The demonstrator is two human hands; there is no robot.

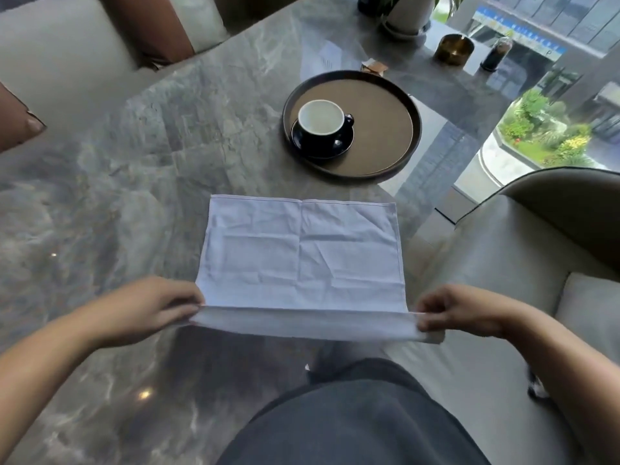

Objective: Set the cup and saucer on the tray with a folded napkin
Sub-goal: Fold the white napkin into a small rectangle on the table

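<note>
A pale blue cloth napkin (302, 253) lies flat on the grey marble table (141, 182), creased, with its near edge lifted off the tabletop. My left hand (157, 305) pinches the napkin's near left corner. My right hand (456, 312) pinches the near right corner. Beyond the napkin stands a round dark tray (385, 125) with a brown inner surface. On the tray's left half sits a dark saucer (342, 144) with a dark cup (321, 121), white inside and empty, its handle pointing right.
A light padded chair (523, 263) stands at the right beside the table's edge, more chairs at the far left. At the table's far end are a plant pot (411, 15), a brass bowl (453, 48), a small dark bottle (496, 57) and small packets (374, 67).
</note>
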